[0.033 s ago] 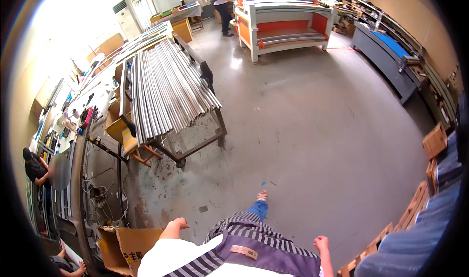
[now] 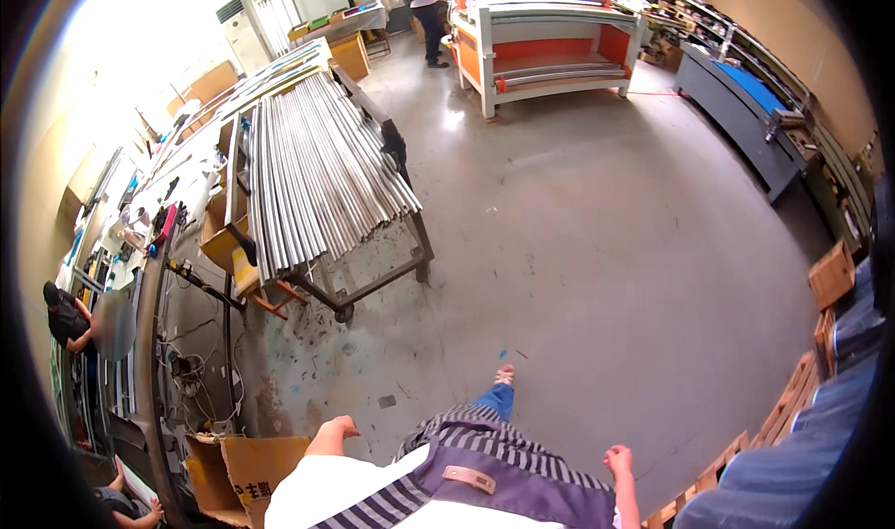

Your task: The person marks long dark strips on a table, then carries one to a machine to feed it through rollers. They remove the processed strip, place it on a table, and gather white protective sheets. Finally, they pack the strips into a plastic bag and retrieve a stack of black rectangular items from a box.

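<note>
My left hand hangs at my left side, above a brown open cardboard box. Its fingers are loosely curled and nothing shows in them. At my right side my right hand is held out over the floor with its fingers curled in, also with nothing visible in it. I wear a purple and striped apron over a white top. One foot points forward on the grey floor. Neither hand touches any object. Nearest to the right hand are wooden pallets.
Ahead on the left a wheeled rack carries many long metal tubes. A white and orange machine stands at the back, with a person beside it. Blue wrapped stacks line the right. Another person is behind the left bench.
The view has shifted very slightly, and my foot and right hand appear a little farther right. Both hands keep the same curled shape.
</note>
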The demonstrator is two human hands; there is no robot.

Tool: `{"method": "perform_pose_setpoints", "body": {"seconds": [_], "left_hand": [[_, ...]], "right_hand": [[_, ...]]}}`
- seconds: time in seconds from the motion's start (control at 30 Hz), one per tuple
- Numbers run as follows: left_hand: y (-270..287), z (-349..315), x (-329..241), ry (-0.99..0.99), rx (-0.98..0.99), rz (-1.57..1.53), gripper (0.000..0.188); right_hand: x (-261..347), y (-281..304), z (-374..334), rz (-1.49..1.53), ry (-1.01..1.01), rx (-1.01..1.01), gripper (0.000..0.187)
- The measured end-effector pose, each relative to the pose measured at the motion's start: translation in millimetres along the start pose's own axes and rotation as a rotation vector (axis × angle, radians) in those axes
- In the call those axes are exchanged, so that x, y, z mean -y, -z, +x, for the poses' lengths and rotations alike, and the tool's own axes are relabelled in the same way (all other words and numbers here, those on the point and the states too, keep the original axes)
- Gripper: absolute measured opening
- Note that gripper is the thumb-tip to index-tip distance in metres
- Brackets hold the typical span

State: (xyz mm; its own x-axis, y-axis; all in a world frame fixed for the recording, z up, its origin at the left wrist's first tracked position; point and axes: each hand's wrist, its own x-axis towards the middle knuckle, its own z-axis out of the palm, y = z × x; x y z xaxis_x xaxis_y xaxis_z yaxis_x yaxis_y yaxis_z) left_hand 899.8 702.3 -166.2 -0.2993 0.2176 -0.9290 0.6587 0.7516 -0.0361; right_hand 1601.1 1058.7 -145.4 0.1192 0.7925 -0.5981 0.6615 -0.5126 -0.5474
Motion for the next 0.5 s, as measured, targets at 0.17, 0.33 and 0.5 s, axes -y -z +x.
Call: {"method": "perform_pose_setpoints", "body": {"seconds": [0.17, 0.33, 0.5], "left_hand": [[148.5, 56.0, -186.5, -0.176, -0.146, 0.0, 0.041], [406.3, 10.5, -464.7, -0.938, -0.478, -0.119, 0.042], [590.0, -25.9, -568.4, -1.108, -0.577, -0.301, 0.043]], "right_hand": [[99.8, 8.6, 70.9, 0.383, -0.061, 0.031, 0.02], [194.3, 13.4, 158.7, -0.24, -0.014, 0.166, 0.019], [309.6, 11.6, 296.1, -0.456, 0.035, 0.226, 0.019]]}}
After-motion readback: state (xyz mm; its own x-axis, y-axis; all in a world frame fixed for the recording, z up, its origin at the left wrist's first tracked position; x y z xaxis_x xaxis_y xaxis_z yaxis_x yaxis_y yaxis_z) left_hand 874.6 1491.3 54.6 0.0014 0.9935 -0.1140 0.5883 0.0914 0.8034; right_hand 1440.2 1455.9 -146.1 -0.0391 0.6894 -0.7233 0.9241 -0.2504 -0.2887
